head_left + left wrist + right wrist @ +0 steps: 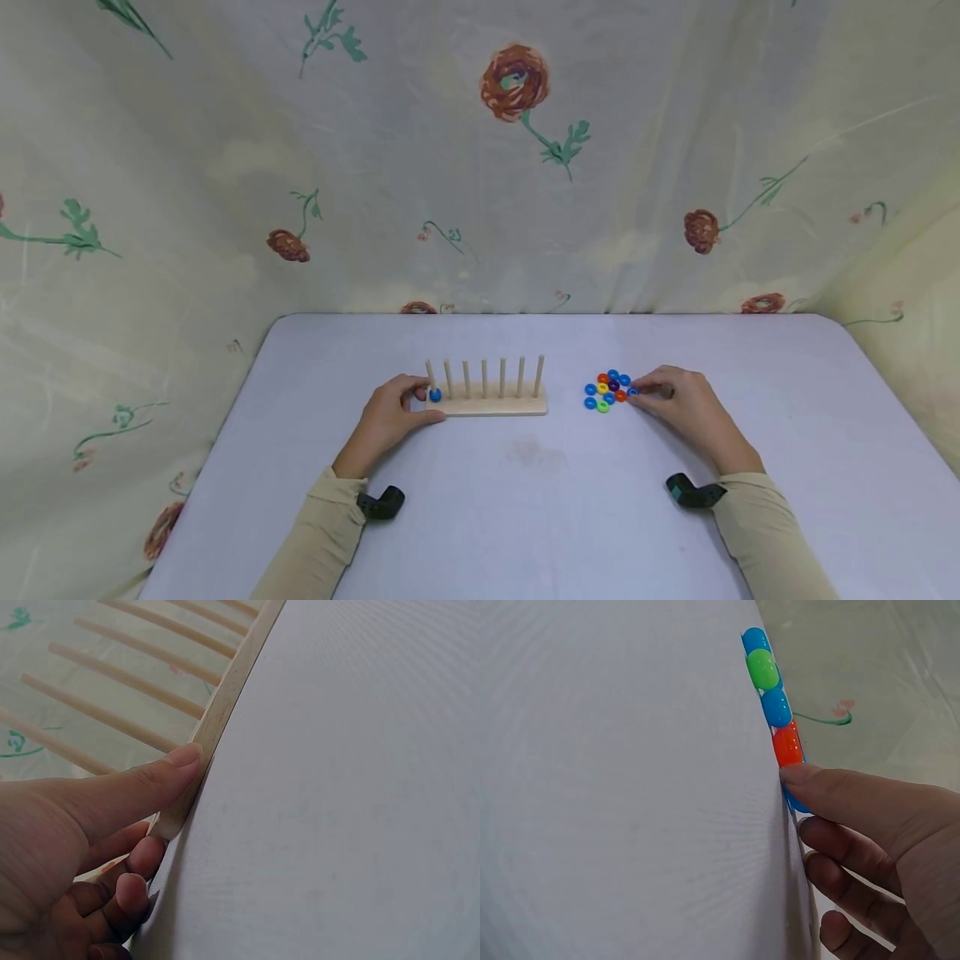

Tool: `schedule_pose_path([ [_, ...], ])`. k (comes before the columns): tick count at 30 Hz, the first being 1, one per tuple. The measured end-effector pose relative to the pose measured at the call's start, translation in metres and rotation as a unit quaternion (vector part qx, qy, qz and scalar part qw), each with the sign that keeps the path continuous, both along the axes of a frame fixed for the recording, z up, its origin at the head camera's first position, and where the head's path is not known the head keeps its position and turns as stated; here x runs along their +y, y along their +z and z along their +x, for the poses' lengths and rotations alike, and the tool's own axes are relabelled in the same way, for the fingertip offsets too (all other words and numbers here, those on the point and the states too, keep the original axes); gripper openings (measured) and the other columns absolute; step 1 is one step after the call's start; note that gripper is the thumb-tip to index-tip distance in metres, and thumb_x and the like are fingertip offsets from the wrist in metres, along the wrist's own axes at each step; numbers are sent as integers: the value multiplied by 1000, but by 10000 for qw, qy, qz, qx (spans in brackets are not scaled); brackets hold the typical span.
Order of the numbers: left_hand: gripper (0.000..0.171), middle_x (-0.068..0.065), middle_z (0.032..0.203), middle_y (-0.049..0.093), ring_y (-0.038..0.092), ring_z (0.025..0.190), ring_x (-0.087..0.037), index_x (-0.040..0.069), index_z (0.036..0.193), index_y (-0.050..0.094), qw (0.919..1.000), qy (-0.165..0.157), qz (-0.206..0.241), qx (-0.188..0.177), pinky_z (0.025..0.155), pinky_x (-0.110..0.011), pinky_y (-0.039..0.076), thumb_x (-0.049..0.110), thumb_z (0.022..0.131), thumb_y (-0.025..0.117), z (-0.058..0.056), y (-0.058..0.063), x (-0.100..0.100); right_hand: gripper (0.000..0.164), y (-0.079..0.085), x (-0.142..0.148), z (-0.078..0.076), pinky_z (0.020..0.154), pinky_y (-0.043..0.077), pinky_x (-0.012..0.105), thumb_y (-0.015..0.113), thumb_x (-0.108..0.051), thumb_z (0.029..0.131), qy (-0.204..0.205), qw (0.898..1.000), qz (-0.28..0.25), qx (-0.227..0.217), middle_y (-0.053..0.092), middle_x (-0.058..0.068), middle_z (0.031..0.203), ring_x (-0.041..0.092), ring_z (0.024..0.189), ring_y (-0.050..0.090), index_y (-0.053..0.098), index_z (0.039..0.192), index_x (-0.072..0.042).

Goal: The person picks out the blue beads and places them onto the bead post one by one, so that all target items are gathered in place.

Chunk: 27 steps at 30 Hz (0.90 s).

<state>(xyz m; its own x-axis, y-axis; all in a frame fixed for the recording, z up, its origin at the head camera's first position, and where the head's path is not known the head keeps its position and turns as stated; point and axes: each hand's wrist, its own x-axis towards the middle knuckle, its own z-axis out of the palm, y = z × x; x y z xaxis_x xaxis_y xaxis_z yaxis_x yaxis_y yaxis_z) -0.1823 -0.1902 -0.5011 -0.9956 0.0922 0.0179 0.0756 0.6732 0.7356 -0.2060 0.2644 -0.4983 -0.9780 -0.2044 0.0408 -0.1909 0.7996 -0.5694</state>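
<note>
A wooden peg rack (495, 407) with several upright pegs stands on the table. Its left end is gripped by my left hand (392, 412), the thumb along the front edge of the base, as the left wrist view also shows. One blue ring (435, 396) sits low on the leftmost peg. To the right of the rack, my right hand (690, 410) pinches another blue ring (799, 801) between thumb and fingers at the right edge of a group of loose rings. An orange-red ring (787, 745) lies right beside that pinch.
The loose rings include a green ring (603, 407), a yellow ring (602, 388), a dark purple ring (614, 385) and several blue ones. They lie flat on the white table (540, 517). A flowered cloth (420, 142) hangs behind the far edge.
</note>
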Motion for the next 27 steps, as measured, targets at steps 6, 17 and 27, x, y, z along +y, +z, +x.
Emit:
schedule_pose_path([
  [6,55,-2,97,65,46,71,-13,8,126,72,10000,-5,30,-27,60,-23,35,26,78,92,0,0,0,27,2,0,1,98,53,56,79,-22,93,-3,10000,67,32,76,11,111,32,109,66,78,116,-8],
  [17,54,-1,97,65,45,70,-12,8,124,73,10000,32,13,31,60,-23,35,26,77,92,-1,0,0,29,8,-3,3,98,52,57,79,-23,92,-168,9998,76,12,76,13,112,33,110,65,77,118,-9],
  [27,56,-2,97,65,45,70,-13,7,126,72,10000,37,15,-12,60,-23,35,27,78,92,-1,0,0,29,10,-3,3,94,54,55,78,-24,93,-92,9997,196,127,75,15,115,35,109,65,78,119,-9],
])
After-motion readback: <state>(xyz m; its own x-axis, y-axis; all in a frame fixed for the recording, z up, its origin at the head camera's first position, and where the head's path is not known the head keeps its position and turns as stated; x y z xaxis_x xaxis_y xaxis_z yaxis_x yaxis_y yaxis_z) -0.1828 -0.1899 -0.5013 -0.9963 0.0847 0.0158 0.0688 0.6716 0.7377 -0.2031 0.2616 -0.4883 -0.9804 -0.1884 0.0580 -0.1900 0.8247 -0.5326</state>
